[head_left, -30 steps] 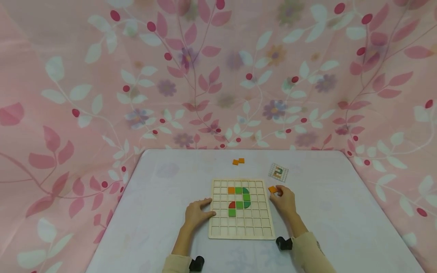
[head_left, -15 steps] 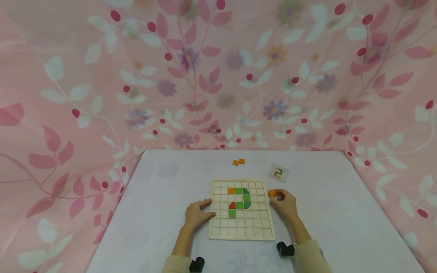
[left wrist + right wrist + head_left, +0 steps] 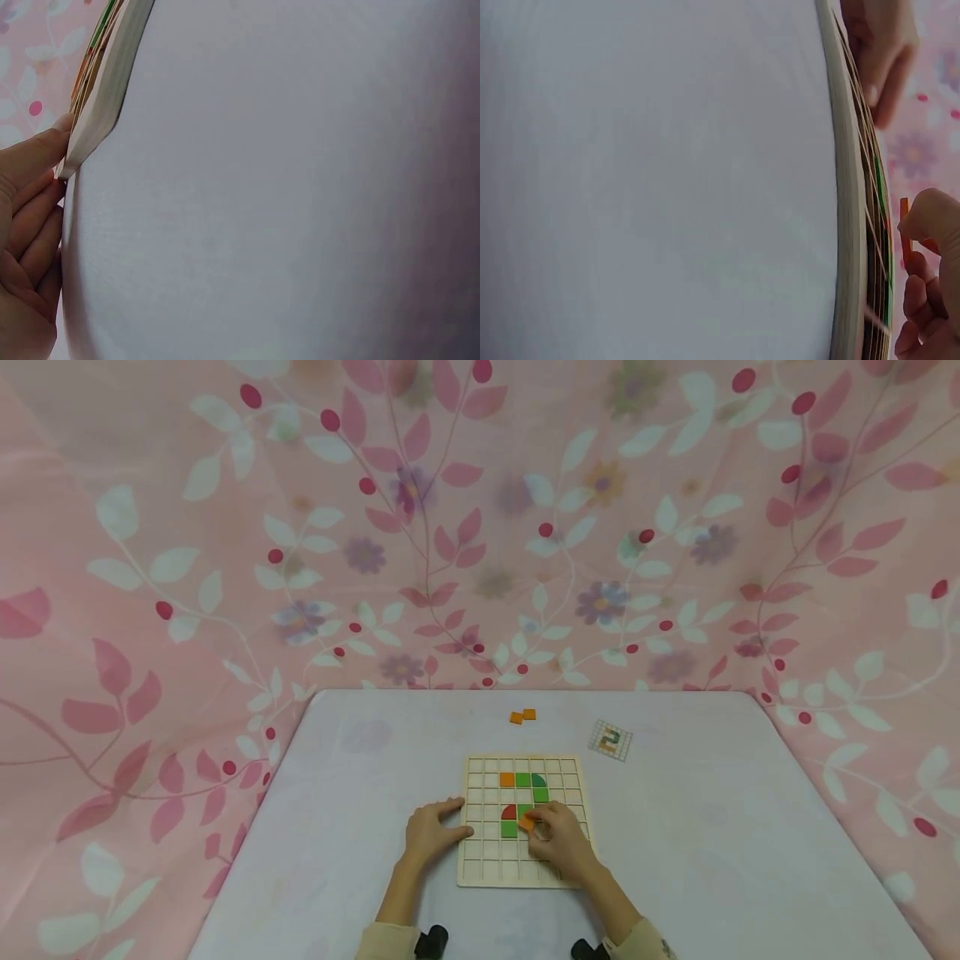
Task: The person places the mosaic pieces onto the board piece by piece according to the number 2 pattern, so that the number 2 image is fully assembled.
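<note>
A square wooden grid board [image 3: 483, 867] lies on the table, with an orange tile [image 3: 507, 779], green tiles [image 3: 522, 780] and a red rounded tile [image 3: 510, 812] set in its cells. At the board's left edge rests my left hand [image 3: 431, 833], thumb on the rim and forefinger stretched along the side; the left wrist view shows this thumb [image 3: 46, 150] at the board's edge. Over the board's middle, my right hand [image 3: 564, 845] pinches an orange square tile [image 3: 527, 823] between thumb and fingers. This hand hides the cells at lower right.
Beyond the board lie two orange tiles [image 3: 522, 717] side by side. A small pattern card [image 3: 611, 741] with a printed grid is at the back right. A floral curtain [image 3: 480, 527] hangs behind the white-covered table [image 3: 360, 777].
My right hand has carried the orange tile from beside the board's right edge leftward, over its middle. The left hand stays at the left edge.
</note>
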The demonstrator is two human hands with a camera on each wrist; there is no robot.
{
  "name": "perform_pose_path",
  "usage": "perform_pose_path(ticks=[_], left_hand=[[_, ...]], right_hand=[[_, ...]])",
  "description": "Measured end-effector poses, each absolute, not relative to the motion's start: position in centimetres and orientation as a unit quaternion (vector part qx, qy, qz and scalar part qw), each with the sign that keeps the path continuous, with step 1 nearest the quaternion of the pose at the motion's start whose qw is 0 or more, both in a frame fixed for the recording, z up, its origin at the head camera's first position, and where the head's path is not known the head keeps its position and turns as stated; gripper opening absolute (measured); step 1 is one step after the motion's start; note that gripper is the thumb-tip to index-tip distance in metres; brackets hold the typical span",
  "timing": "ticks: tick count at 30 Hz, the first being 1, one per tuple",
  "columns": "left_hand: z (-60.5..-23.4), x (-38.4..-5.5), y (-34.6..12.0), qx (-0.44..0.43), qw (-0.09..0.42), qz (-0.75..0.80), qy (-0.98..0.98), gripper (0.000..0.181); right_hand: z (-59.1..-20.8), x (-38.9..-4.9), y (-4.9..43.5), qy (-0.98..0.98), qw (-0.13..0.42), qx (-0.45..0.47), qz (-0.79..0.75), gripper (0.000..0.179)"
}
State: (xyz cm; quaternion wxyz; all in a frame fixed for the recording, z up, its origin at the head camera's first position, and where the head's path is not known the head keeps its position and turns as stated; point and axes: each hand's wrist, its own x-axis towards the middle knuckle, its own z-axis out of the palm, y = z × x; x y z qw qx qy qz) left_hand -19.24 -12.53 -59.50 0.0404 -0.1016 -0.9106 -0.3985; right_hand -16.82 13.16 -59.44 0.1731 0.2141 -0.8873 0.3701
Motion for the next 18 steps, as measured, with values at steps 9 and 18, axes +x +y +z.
perform_pose_path(ticks=[9, 18], left_hand=[[-59.7, -19.3, -12.5, -0.107, 0.049, -0.387, -0.915, 0.052], [-59.5, -19.3, -12.6, -0.102, 0.043, -0.385, -0.916, 0.053]], right_hand=[[-59.6, -16.7, 10.6, -0.897, 0.195, 0.288, 0.274, 0.032], [-59.7, -16.4, 10.3, -0.9, 0.224, 0.287, 0.239, 0.021]])
